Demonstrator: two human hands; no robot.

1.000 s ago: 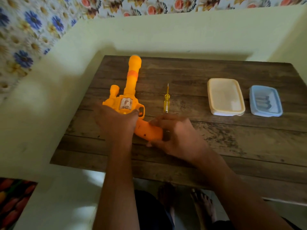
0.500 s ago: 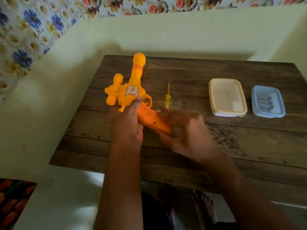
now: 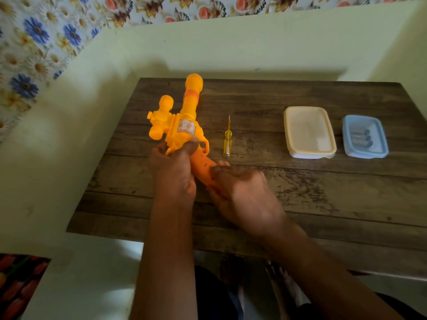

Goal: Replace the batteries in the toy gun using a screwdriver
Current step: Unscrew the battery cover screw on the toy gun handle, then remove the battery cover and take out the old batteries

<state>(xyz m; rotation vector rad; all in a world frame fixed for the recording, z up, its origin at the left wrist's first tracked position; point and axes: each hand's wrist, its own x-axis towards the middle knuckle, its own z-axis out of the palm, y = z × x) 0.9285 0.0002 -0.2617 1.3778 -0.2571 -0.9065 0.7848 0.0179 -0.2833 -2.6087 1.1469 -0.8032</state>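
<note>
Toy gun, orange plastic, is held over the left part of the wooden table. Its barrel points to the far wall, tipped slightly right, and its grip slants back toward the near right, so the long axis runs roughly near to far. The left hand grips the rear of the body, thumb pressed just below the sticker. The right hand is curled round the grip's lower end, hiding it. Just right of the gun, apart from it, a yellow-handled screwdriver lies flat, tip pointing far. Well to the right sits a closed cream box, and beside it a blue box with dark batteries showing through its lid.
</note>
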